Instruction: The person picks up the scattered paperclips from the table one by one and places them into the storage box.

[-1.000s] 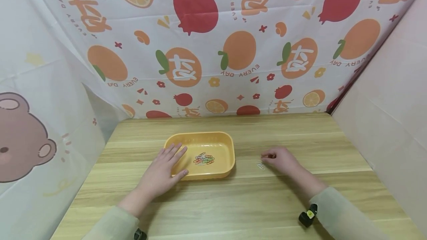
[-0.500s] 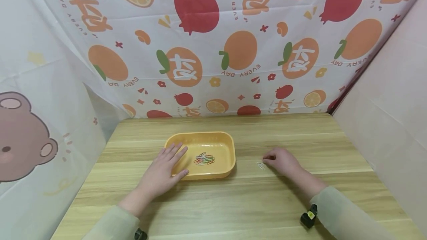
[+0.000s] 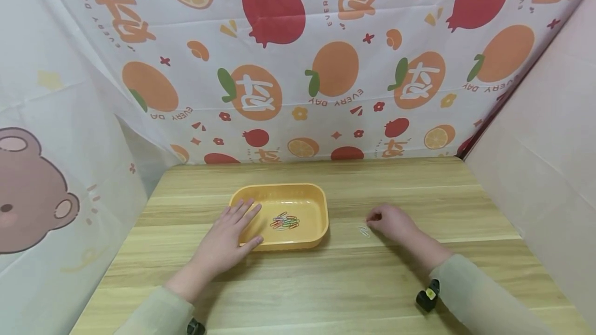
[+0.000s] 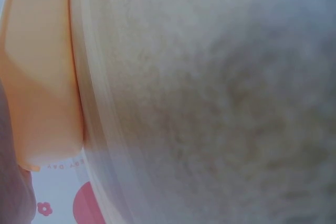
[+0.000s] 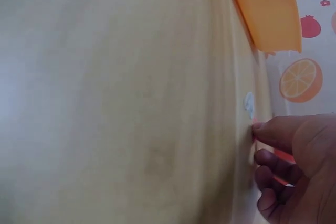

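Note:
A yellow plastic tray point(image 3: 321, 211) stands on the wooden table, with several coloured paper clips point(image 3: 285, 221) heaped inside it. Over the tray's left side lies my left hand point(image 3: 226, 237), fingers spread across the rim and thumb near the front edge. To the right of the tray, my right hand point(image 3: 392, 223) is low at the tabletop, thumb and fingertips pinching something small and reddish, apparently a paper clip, mostly hidden. Just left of those fingertips lie a few white paper clips point(image 3: 364, 231); in the right wrist view these white clips point(image 5: 249, 103) are beyond the thumb.
The wooden table point(image 3: 298, 288) reaches back to a fruit-printed cloth point(image 3: 298, 76). Pale cloths hang on both sides, the left one point(image 3: 93, 180) printed with a bear. In the left wrist view the tray's outer wall point(image 4: 44, 77) fills the left side.
My right hand has shifted very slightly right and stays low beside the white paper clips. My left hand and the tray have not visibly moved.

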Action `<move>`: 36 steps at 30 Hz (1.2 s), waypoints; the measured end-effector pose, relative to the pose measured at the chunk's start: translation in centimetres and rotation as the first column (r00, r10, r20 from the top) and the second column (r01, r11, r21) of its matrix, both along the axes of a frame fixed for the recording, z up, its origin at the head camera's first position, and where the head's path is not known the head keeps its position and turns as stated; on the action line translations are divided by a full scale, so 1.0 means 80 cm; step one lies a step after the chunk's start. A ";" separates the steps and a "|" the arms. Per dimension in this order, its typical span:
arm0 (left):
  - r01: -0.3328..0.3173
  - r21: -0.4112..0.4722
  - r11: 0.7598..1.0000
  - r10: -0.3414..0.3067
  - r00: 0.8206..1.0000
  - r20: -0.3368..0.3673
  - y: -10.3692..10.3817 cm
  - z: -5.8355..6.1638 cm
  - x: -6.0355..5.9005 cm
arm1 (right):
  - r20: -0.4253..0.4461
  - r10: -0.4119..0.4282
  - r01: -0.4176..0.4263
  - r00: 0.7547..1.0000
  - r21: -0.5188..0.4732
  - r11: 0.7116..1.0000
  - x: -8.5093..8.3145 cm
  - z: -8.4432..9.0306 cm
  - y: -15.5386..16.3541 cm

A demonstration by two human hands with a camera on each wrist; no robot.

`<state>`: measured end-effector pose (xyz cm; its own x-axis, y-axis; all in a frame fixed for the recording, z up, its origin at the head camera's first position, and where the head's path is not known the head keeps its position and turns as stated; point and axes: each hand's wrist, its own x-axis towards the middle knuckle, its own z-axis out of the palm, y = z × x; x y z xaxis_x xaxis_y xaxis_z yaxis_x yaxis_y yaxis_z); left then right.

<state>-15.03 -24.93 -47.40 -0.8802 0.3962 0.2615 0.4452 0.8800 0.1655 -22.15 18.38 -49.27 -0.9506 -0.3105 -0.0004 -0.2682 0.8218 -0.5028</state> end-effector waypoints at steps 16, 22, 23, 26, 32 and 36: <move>-0.002 -0.006 1.000 0.003 1.000 0.022 0.002 0.001 -0.001 | 0.146 0.013 -0.022 0.989 0.057 0.998 -0.014 0.017 -0.005; -0.007 -0.013 1.000 0.008 1.000 0.022 0.001 0.001 -0.001 | 0.198 0.013 -0.026 0.980 0.060 0.998 -0.020 0.021 -0.006; -0.007 -0.013 1.000 0.008 1.000 0.022 0.001 0.000 -0.001 | 0.203 0.015 -0.028 0.979 0.062 0.998 -0.021 0.021 -0.007; -0.006 -0.014 1.000 0.006 1.000 0.018 0.000 0.000 -0.002 | 0.212 0.024 -0.041 0.977 0.076 0.996 -0.023 0.020 -0.007; 0.001 -0.009 1.000 -0.001 1.000 0.002 -0.001 -0.001 -0.004 | 0.206 0.039 -0.062 0.978 0.104 0.993 -0.026 0.017 -0.008; 0.005 -0.008 1.000 -0.005 1.000 -0.008 -0.003 -0.002 -0.004 | 0.189 0.053 -0.075 0.981 0.106 0.992 -0.027 0.016 -0.008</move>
<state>-15.36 -25.18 -47.53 -0.8762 0.4022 0.2656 0.4506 0.8791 0.1552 -24.29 17.71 -47.99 -0.9089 -0.3586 -0.2129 -0.2329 0.8600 -0.4541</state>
